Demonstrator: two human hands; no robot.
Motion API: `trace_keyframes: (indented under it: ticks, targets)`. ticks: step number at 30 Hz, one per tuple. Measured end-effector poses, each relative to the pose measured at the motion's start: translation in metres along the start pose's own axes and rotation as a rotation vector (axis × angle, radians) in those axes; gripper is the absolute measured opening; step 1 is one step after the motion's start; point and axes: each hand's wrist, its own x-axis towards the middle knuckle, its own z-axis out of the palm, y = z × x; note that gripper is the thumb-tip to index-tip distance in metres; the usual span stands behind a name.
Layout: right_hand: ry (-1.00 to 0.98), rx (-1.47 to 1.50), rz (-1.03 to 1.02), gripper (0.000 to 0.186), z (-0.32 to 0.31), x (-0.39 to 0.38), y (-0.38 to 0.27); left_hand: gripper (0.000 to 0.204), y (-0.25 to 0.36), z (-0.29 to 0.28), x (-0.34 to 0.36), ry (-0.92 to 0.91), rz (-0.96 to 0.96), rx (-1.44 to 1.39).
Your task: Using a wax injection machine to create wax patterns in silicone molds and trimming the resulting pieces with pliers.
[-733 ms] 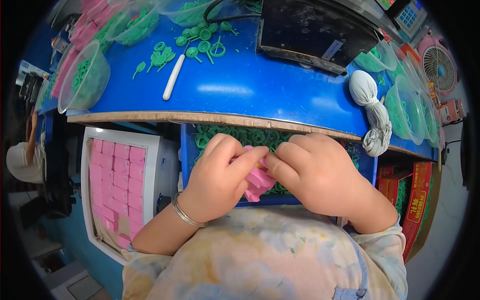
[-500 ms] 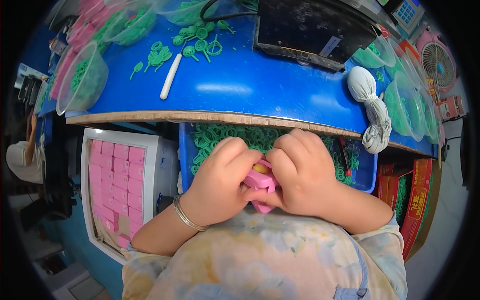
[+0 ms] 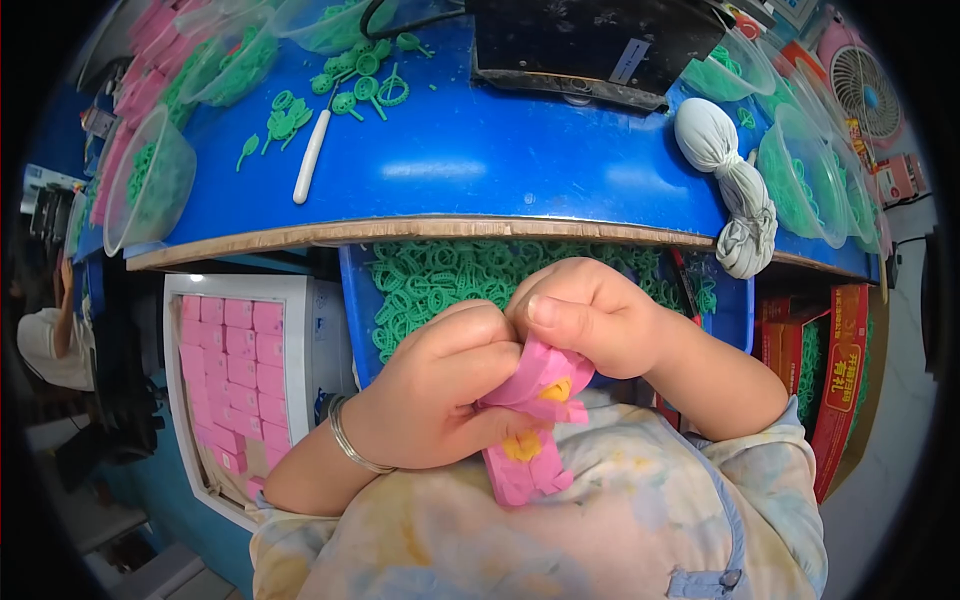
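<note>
A bent pink rubber-like mould (image 3: pixel 525 482) with yellow pieces (image 3: pixel 521 445) set in it is held in front of my chest. My left hand (image 3: pixel 440 385), with silvery bangles at the wrist, grips it from the left, thumb lying across its face. Closed on the upper end is my right hand (image 3: pixel 595 320), its thumb on top. Some of the mould is hidden by my fingers. Just beyond both hands sits a blue tray (image 3: pixel 358 345) heaped with green openwork plastic-looking pieces (image 3: pixel 440 280).
On the blue tabletop (image 3: pixel 420 175) lie a white-handled tool (image 3: pixel 312 160), loose green pieces and a knotted pale cloth bundle (image 3: pixel 725 180). A dark machine (image 3: pixel 580 45) stands behind. Clear bowls (image 3: pixel 150 190) flank it. Pink blocks fill a white-framed case (image 3: pixel 182 400) at left; a red box (image 3: pixel 838 400) stands right.
My hands have opened the pink mould out so that more of it and a second yellow piece show. My right thumb has come up on top, and the view has shifted slightly.
</note>
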Motion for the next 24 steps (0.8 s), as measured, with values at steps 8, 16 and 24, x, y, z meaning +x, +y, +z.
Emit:
trace_keyframes:
  ticks: [8,16,24]
  targets:
    - [0.275,-1.223,-0.435,0.025,0.012,0.005,-0.02,0.024,0.0,-0.002,0.006,0.097,-0.008,0.046]
    - [0.2,-0.521,0.093,0.044,0.007,0.004,-0.017,0.033,-0.014,-0.004,0.002,0.145,0.297,0.535]
    - [0.132,-0.06,0.019,0.039,-0.003,0.006,-0.005,0.029,-0.011,-0.002,0.012,0.119,0.167,0.0]
